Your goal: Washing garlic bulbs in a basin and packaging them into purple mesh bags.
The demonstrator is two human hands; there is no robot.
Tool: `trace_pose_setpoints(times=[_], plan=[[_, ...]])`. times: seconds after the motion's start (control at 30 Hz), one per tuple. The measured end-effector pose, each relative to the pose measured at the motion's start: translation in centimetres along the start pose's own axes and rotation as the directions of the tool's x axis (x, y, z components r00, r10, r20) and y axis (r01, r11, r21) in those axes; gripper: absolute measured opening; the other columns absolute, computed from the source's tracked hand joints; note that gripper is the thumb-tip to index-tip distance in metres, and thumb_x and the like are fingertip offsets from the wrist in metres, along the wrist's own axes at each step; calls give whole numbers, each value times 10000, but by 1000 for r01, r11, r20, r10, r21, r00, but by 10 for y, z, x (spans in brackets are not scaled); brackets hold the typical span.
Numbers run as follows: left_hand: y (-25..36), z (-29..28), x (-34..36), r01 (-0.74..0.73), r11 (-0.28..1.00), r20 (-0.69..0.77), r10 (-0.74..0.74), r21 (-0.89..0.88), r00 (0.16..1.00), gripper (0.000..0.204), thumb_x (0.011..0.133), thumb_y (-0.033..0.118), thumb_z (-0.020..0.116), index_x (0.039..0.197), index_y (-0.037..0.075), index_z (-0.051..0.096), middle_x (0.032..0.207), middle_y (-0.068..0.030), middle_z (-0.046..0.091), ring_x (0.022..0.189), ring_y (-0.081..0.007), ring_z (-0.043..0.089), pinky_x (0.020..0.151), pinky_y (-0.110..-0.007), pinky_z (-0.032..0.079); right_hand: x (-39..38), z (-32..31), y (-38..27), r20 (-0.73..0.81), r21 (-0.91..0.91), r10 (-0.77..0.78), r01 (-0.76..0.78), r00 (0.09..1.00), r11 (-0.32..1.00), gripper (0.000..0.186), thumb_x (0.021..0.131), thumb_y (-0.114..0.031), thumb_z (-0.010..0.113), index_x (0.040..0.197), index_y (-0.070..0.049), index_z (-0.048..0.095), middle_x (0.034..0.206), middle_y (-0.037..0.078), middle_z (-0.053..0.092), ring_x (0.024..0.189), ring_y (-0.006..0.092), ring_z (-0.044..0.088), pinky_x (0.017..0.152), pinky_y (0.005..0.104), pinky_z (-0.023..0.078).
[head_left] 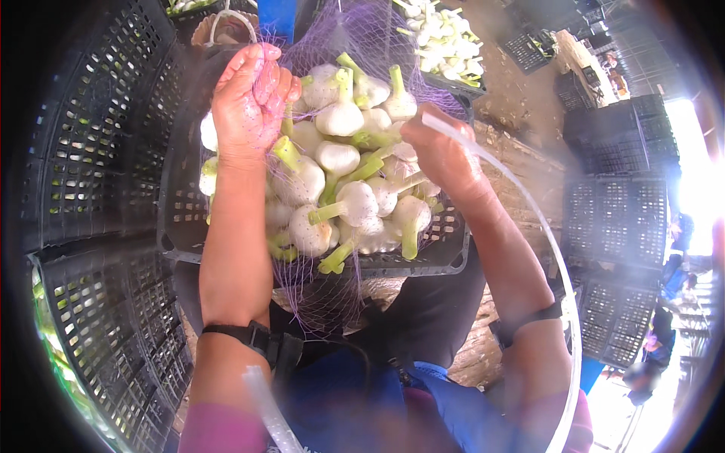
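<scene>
Garlic bulbs (337, 158) with cut green stems are heaped in a black plastic crate (445, 264) in front of me. A purple mesh net (325, 34) lies around and under the heap, spreading past the crate's far and near rims. At the crate's far left my left hand (253, 102) is closed, its fingers curled on the net, with strands across palm and wrist. On the right side of the heap my right hand (445, 155) is closed at the net's edge. A clear tube (521, 192) crosses in front of it and partly hides its fingers.
Tall black crates (98, 113) stand stacked at the left, and more stacked crates (615, 219) stand at the right. Beyond the work crate is another heap of garlic (445, 38). A white rope loop (230, 23) hangs at the far left. People show blurred at the far right.
</scene>
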State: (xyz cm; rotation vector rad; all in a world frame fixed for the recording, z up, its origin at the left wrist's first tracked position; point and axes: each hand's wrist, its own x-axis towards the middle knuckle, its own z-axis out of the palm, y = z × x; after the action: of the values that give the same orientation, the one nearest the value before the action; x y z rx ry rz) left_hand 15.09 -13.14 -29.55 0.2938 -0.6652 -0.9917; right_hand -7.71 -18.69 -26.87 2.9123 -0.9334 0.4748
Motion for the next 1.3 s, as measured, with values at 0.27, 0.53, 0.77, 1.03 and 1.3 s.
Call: trace_pose_setpoints(times=[0.27, 0.53, 0.77, 1.03, 1.3], plan=[[2, -1, 0, 25, 1000, -56, -26, -10, 998, 193, 832, 186, 478, 800, 5, 535, 445, 23, 320, 397, -98, 300, 481, -278, 316, -19, -19, 14, -103, 152, 83, -67, 991, 986, 89, 626, 26, 550, 650, -60, 557, 693, 56, 531, 595, 245, 547, 505, 325, 419], [-1, 4, 3, 13, 1000, -31, -13, 3, 999, 202, 844, 176, 445, 817, -3, 535, 447, 22, 319, 406, -103, 304, 499, -286, 319, -19, -21, 4, -157, 356, 37, 21, 987, 934, 84, 645, 41, 567, 687, -31, 566, 707, 85, 533, 628, 251, 542, 538, 296, 429], [-1, -1, 3, 20, 1000, 2, -20, -14, 1000, 200, 842, 172, 446, 820, -6, 535, 453, 19, 325, 404, -106, 305, 502, -288, 327, -24, -35, 4, -45, 615, 101, -52, 994, 787, 78, 675, 60, 560, 733, 11, 579, 725, 71, 547, 614, 147, 531, 553, 233, 415], [0, -4, 5, 23, 999, 66, -25, 31, 998, 188, 858, 161, 400, 866, 7, 508, 489, 42, 295, 441, -79, 286, 524, -242, 297, -41, -57, 12, -20, 882, 437, -190, 899, 432, 129, 716, 89, 520, 790, 5, 584, 780, 54, 561, 608, 67, 491, 513, 173, 400], [-2, 0, -2, 22, 998, 36, -24, 54, 999, 192, 855, 176, 410, 883, 13, 507, 496, 46, 293, 433, -71, 275, 528, -241, 299, -38, -110, 11, -334, 870, 369, 133, 868, 474, 142, 741, 65, 484, 837, 20, 578, 823, 97, 579, 550, 62, 477, 489, 173, 398]])
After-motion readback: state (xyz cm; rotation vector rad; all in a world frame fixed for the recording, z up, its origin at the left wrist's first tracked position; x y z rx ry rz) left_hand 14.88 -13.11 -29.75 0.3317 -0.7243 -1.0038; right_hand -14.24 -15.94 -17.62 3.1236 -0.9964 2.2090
